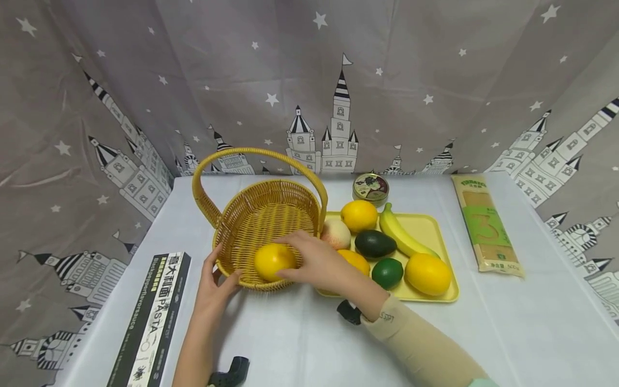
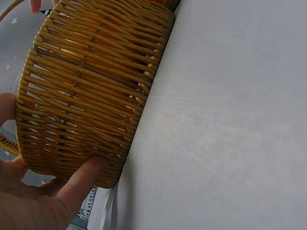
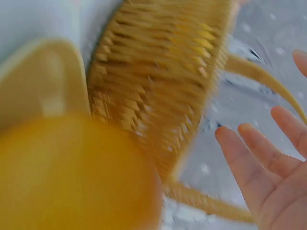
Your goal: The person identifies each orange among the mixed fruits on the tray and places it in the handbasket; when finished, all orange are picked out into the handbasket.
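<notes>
A yellow wicker basket [image 1: 271,188] with a tall handle stands left of the table's middle. My left hand [image 1: 216,279] grips its front left side; in the left wrist view the thumb [image 2: 86,177] presses the outer weave and fingers reach the rim. A lemon [image 1: 274,263] is inside, at the front of the basket. In the head view my right hand [image 1: 314,260] is beside this lemon, thumb and fingers spread. The blurred right wrist view shows that hand [image 3: 268,172] with fingers extended and nothing in its grasp; another yellow fruit [image 3: 72,177] fills the foreground.
Right of the basket, a yellow tray [image 1: 427,228] bears a banana [image 1: 401,234], a peach [image 1: 337,234], an avocado [image 1: 374,243], a green fruit [image 1: 387,273] and several yellow fruits. A round tin [image 1: 370,188] stands behind. Pasta box [image 1: 150,322] left; noodle pack [image 1: 487,226] right.
</notes>
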The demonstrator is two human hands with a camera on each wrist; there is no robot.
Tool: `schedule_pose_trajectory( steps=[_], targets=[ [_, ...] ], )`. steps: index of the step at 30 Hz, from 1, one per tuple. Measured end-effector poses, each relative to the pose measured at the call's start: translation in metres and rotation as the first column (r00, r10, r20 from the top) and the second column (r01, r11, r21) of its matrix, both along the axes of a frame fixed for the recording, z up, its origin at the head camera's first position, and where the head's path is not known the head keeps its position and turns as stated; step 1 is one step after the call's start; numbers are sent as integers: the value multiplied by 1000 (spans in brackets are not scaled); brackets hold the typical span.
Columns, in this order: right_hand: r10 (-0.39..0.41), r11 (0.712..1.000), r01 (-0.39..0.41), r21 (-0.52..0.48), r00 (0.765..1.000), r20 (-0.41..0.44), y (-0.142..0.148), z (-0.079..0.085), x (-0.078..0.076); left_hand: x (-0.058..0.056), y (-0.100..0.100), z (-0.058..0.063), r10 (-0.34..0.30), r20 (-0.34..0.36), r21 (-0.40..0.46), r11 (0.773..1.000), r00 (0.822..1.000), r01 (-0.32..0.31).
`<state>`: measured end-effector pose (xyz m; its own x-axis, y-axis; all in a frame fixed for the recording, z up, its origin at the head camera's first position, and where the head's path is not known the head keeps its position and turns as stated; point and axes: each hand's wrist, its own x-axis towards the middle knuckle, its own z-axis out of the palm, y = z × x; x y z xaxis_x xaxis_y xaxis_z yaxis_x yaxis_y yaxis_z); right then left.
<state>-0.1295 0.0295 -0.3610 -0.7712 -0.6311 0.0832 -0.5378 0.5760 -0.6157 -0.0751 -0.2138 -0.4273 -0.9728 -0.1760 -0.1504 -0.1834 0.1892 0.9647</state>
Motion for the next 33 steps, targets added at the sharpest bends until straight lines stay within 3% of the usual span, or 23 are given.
schedule_pose_trajectory(
  steps=[6,11,16,20,24,29,33],
  targets=[
    [-112,984,106,-143,993,-36,63,27,-1,-2,1,-2,5,-24,63,998,1000,-4],
    [-291,932,270,-243,955,-55,127,36,-1,-2,1,-2,9,-13,45,999,1000,-8],
    [-401,894,387,-225,916,-16,176,14,12,-2,0,-1,3,-1,33,999,1000,-3],
    [-430,888,429,-168,902,28,196,-12,24,-2,-1,-2,-1,-12,28,1000,1000,1],
    [-467,878,464,-117,884,3,208,-30,34,-2,-1,-3,-2,-13,24,1000,1000,3],
    [-503,864,501,-57,863,-40,219,-41,40,-2,0,-4,-2,-13,31,1000,1000,2],
    [-502,864,504,6,863,-56,224,-46,43,-2,0,-4,3,-5,16,1000,1000,-2]
  ],
)
